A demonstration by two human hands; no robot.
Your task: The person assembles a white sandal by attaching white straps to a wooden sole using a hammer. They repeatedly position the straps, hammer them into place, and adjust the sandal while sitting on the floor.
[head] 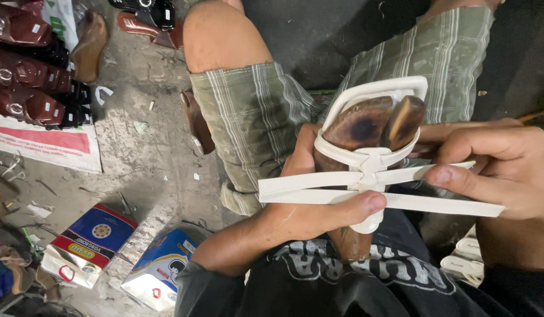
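Centre frame: wooden shoe last (359, 126) with white strap upper (372, 161) wrapped round it, held over lap. Left hand (319, 205) gripping last from below, thumb pressed onto crossing straps. Right hand (507, 167) at right edge, fingers (460, 176) pinching end of one white strap. Upper left: row of dark brown sandals (25, 70) on concrete floor (148, 158). Lower left: two glue cartons (125, 252) lying on floor. White soles (466, 258) stacked lower right.

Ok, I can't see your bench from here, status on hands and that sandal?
Left hand gripping wooden last, thumb on white straps. Right hand pinching strap end. Nothing in the way.
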